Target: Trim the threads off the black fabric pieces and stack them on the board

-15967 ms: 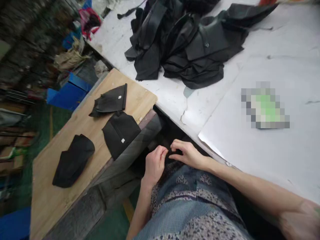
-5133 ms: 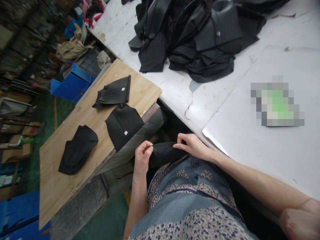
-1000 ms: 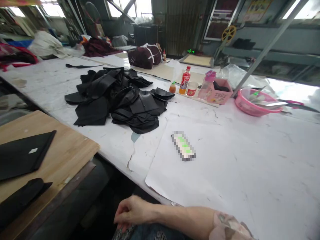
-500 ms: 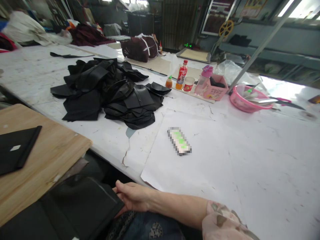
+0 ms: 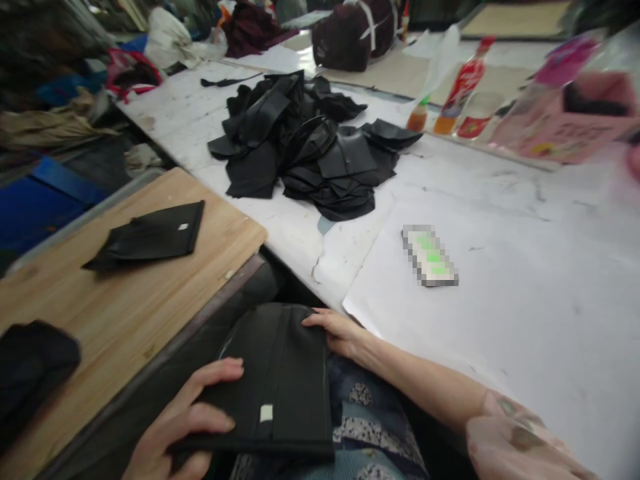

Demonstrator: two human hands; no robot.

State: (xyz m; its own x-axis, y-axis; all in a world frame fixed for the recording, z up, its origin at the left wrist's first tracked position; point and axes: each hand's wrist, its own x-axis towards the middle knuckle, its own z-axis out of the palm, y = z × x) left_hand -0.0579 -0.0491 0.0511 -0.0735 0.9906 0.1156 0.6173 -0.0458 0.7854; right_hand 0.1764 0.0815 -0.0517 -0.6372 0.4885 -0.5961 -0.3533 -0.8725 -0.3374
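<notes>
A flat black fabric piece (image 5: 285, 373), with a small white label near its lower edge, lies over my lap. My right hand (image 5: 337, 331) pinches its upper right corner, the thumb on top. From the lower left, my left hand (image 5: 185, 420) grips the other side, fingers over the top face and the thumb under the bottom edge. A similar black piece (image 5: 155, 233), also with a white label, rests on the wooden board (image 5: 220, 213) to the left. Another dark bundle (image 5: 37, 367) sits at the board's near left part.
A heap of black pieces (image 5: 300, 140) covers part of the white table (image 5: 500, 320). A phone (image 5: 430, 257) with a blurred screen lies right of it. Behind stand a red-labelled bottle (image 5: 463, 87), a small orange bottle (image 5: 417, 117) and a pink box (image 5: 580, 127).
My view has turned left. The black piece has come round in front of me, its white label now showing fully. My left hand has come into view, holding it.
</notes>
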